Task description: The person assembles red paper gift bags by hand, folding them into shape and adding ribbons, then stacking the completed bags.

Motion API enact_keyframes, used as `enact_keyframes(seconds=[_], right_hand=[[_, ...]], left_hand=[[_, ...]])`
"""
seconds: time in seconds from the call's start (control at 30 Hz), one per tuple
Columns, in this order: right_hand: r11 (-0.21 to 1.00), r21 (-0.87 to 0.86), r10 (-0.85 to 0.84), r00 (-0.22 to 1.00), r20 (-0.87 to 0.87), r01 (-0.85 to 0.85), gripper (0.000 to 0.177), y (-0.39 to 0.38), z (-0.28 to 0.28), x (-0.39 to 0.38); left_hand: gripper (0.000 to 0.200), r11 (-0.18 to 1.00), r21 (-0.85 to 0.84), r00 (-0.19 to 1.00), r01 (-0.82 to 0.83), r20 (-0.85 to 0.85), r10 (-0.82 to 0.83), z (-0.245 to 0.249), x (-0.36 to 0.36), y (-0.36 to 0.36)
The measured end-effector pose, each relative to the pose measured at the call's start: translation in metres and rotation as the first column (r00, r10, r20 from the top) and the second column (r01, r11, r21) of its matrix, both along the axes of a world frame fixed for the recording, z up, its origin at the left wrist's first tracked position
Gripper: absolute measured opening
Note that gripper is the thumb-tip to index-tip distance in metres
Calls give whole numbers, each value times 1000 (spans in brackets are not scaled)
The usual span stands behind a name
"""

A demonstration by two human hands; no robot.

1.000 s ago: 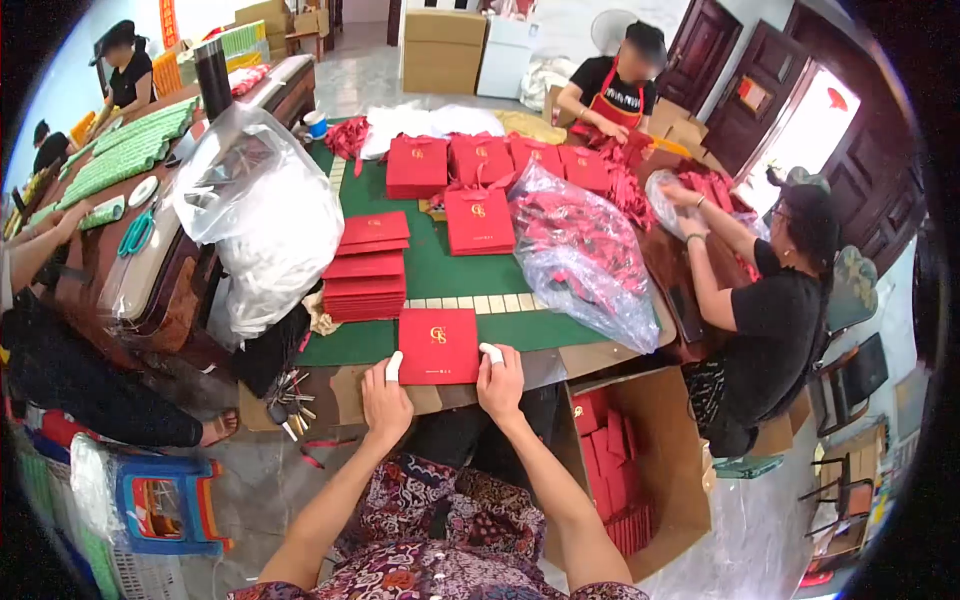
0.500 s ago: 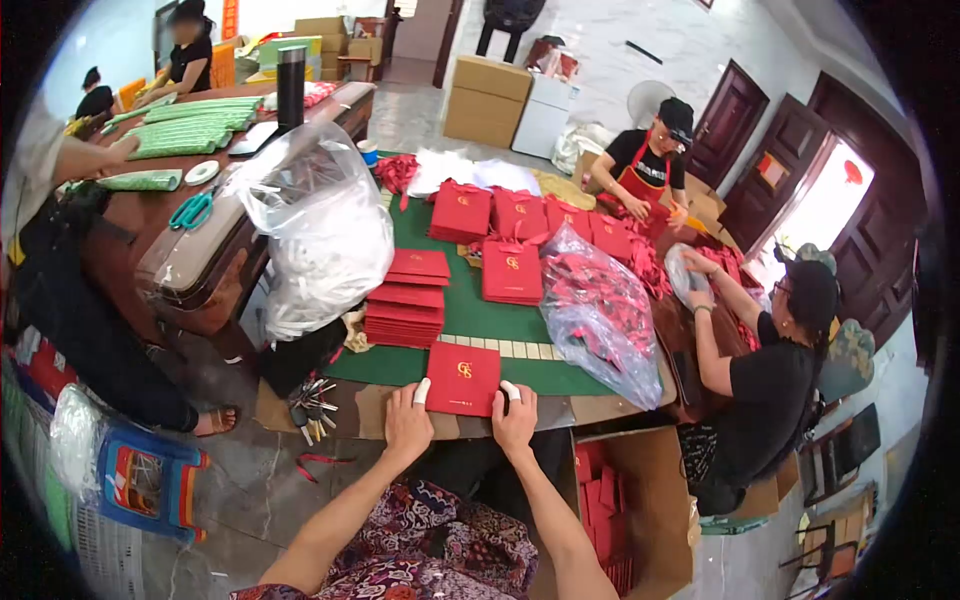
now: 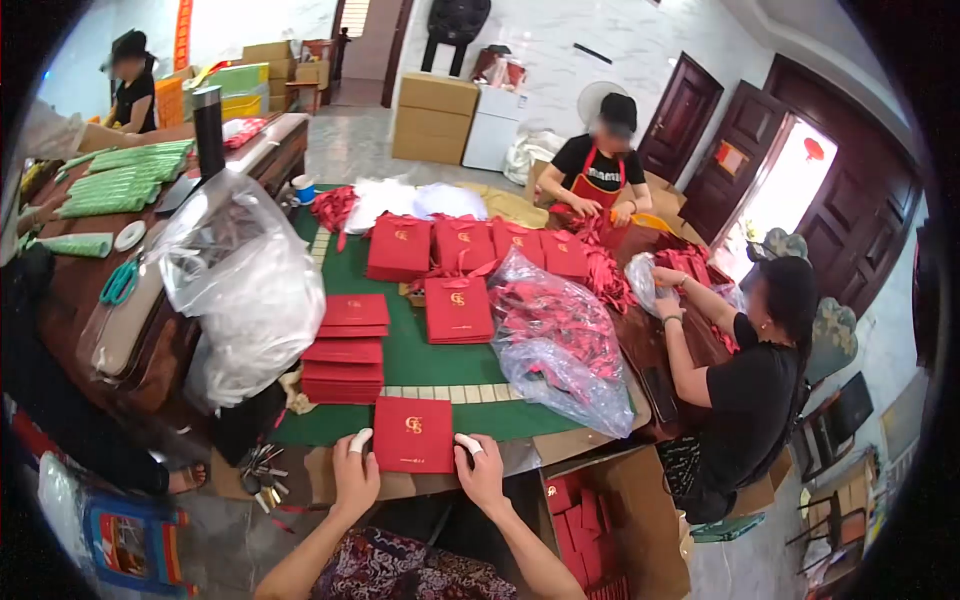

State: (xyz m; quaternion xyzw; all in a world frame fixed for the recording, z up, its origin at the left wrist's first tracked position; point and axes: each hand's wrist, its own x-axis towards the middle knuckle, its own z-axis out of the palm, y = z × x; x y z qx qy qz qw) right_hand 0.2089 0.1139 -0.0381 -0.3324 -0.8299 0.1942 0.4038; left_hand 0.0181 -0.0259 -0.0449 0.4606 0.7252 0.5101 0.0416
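A flat red paper bag [image 3: 413, 435] with a gold emblem lies at the table's near edge, between my two hands. My left hand [image 3: 357, 475] rests beside its left edge, thumb at the edge and fingers loosely apart. On the other side, my right hand [image 3: 481, 475] is just off the right edge, index finger extended and nothing visible in its grasp. Each hand has a white cover on a finger. Just beyond, a stack of red bags [image 3: 342, 385] stands on the green table mat [image 3: 400, 362].
Red bags with ribbons [image 3: 459, 308] stand farther back. A clear plastic sack of red ribbons [image 3: 560, 330] lies right; a white-filled plastic bag [image 3: 240, 290] bulges left. An open carton [image 3: 640, 510] holds red bags below right. Two people [image 3: 600, 165] [image 3: 765, 350] work at right.
The view has swung right, so the scene sits farther left and the near bag lower. My hands are now higher along the bag's sides, with the right hand slightly away from it.
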Motion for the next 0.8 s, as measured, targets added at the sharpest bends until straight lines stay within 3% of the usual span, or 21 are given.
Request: enact_keyframes(seconds=[0.13, 0.2, 0.23, 0.33, 0.4, 0.43, 0.5, 0.67, 0.73, 0.77, 0.8], right_hand=[[987, -60, -154, 987, -39, 151, 18, 38, 15, 25], [965, 132, -232, 972, 25, 226, 21, 76, 28, 38], [936, 168, -324, 943, 71, 309, 26, 104, 12, 47], [935, 183, -326, 939, 108, 303, 34, 167, 10, 53], [905, -8, -339, 733, 589, 425, 29, 194, 8, 48], [908, -11, -331, 734, 592, 419, 29, 199, 10, 43], [899, 336, -399, 840, 367, 281, 21, 203, 10, 35], [913, 200, -401, 871, 284, 355, 16, 184, 3, 48], [919, 153, -381, 917, 121, 362, 15, 163, 7, 56], [904, 270, -367, 926, 89, 332, 14, 152, 9, 60], [905, 265, -368, 925, 96, 332, 14, 139, 16, 61]], left_hand=[[43, 999, -4, 998, 52, -19, -52, 1, -3, 23], [46, 997, -25, 997, 68, -41, -69, 4, 1, 31], [49, 996, -45, 995, 77, -65, -79, 6, 3, 34], [54, 996, -50, 987, 80, -139, -86, 9, 11, 39], [57, 993, -74, 987, 87, -131, -96, 9, 15, 37], [59, 991, -90, 983, 97, -150, -110, 8, 17, 36], [63, 988, -106, 975, 108, -181, -126, 4, 18, 34], [61, 974, -183, 969, 132, -182, -165, 2, 22, 19], [60, 967, -208, 967, 150, -174, -187, 4, 23, 14], [59, 968, -192, 968, 161, -159, -193, 4, 23, 13], [57, 969, -178, 970, 172, -142, -198, 6, 23, 11]])
